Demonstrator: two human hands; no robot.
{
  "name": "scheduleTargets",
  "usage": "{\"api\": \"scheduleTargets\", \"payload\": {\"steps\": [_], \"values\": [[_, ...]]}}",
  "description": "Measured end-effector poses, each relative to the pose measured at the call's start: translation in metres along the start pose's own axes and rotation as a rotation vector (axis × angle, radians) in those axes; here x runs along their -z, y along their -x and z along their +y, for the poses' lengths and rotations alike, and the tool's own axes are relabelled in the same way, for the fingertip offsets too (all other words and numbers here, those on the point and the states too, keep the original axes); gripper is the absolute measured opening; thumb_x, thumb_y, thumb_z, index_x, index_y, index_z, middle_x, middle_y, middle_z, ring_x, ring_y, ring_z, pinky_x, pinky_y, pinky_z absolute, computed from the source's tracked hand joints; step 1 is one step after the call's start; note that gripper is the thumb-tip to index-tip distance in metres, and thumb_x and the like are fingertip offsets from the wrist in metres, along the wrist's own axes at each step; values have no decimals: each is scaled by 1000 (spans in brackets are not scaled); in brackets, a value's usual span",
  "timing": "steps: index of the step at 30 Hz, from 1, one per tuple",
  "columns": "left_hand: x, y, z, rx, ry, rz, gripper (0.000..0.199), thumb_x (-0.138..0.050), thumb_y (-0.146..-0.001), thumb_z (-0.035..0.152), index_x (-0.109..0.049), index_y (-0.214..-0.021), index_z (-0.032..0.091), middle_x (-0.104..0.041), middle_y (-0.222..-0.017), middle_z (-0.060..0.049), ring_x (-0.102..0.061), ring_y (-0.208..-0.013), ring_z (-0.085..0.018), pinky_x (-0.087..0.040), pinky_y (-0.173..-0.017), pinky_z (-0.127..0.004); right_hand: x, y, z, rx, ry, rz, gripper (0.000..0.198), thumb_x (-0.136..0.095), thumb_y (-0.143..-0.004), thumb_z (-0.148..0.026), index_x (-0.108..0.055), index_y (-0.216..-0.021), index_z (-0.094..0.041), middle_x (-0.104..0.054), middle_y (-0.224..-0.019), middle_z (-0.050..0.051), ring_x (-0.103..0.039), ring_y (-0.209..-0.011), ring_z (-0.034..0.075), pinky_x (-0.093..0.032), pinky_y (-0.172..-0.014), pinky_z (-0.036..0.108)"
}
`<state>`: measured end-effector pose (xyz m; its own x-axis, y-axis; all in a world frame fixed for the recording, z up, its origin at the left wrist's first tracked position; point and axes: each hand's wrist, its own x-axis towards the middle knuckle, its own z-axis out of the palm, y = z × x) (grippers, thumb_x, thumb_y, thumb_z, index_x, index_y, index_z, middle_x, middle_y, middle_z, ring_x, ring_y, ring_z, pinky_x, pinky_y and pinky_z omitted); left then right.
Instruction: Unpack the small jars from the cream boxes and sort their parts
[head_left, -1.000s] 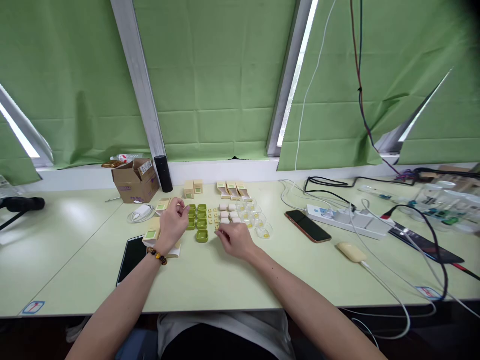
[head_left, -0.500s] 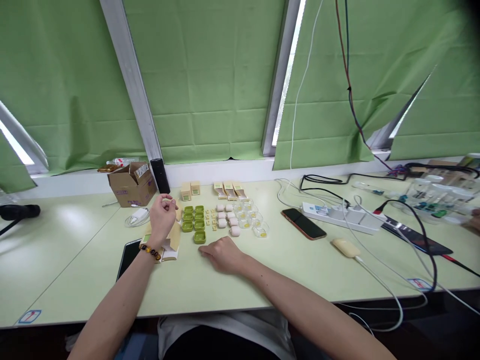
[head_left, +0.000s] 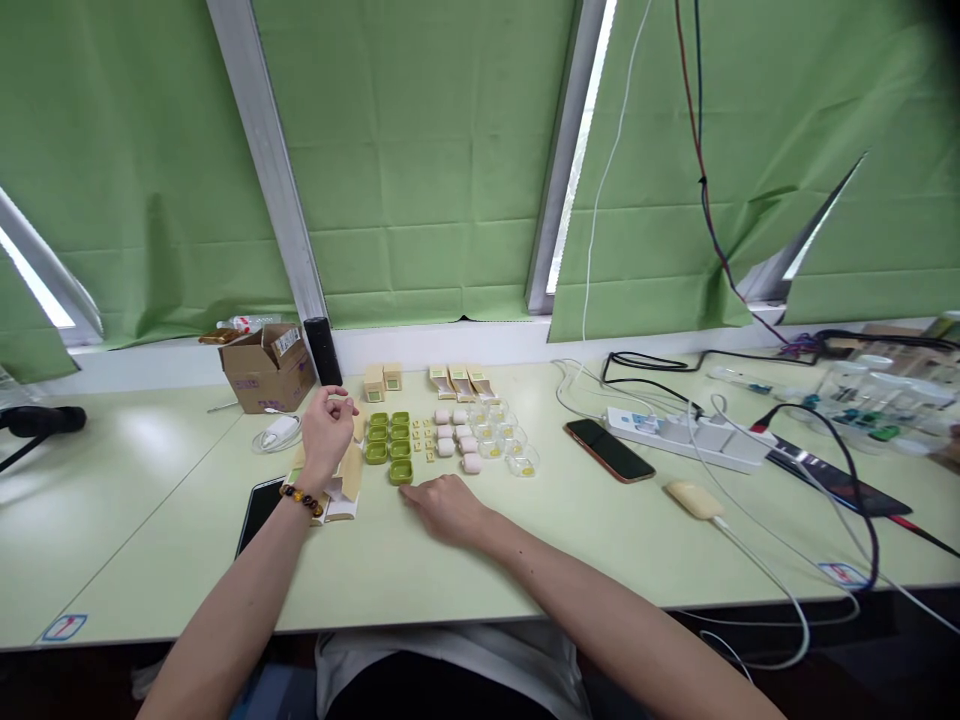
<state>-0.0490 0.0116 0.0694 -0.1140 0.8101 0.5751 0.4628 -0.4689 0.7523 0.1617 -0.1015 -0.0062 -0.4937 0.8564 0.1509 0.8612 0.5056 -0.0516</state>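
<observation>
My left hand [head_left: 328, 430], with a beaded bracelet on its wrist, hovers over flat, unfolded cardboard boxes [head_left: 343, 492]. Its fingers curl loosely and nothing shows in them. At the front of two columns of small green square trays [head_left: 376, 453], my right hand [head_left: 448, 508] rests low with its index finger out and the other fingers folded under. That fingertip is at the near edge of the front green tray [head_left: 401, 472]. Right of the trays lie tiny yellow pieces [head_left: 424, 438], pale pink rounded blocks [head_left: 466, 444] and clear domed cups [head_left: 522, 460] with yellow marks.
Small cardboard boxes [head_left: 382, 380] and open ones [head_left: 460, 382] stand farther back. A phone [head_left: 259, 512] lies under my left forearm, another phone [head_left: 609, 449] to the right. Beyond it are a power strip [head_left: 682, 438], cables and a cream-coloured case [head_left: 694, 500]. A carton [head_left: 268, 370] stands back left.
My right index fingertip has moved slightly forward to the front green tray, which sits a little nearer its column. My left hand has hardly moved.
</observation>
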Motion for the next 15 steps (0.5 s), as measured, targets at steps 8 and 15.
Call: {"api": "scheduleTargets", "payload": {"steps": [8, 15], "values": [[4, -13, 11, -56, -3, -1, 17, -62, -87, 33, -60, -102, 24, -77, -81, -2, -69, -69, -20, -51, -69, -31, 10, 7, -4, 15, -79, 33, 21, -48, -105, -23, -63, -90, -22, -78, -89, 2, -67, -76, 16, -20, -62, 31], [-17, -58, 1, -146, -385, -180, 29, -56, -89, 27, -61, -118, 24, -74, -103, -7, -69, -97, -26, -44, -98, -43, 16, 10, -2, 24, -141, 24, 17, -53, -103, -25, -64, -91, -22, -78, -91, 2, -66, -80, 17, -23, -64, 29]]}}
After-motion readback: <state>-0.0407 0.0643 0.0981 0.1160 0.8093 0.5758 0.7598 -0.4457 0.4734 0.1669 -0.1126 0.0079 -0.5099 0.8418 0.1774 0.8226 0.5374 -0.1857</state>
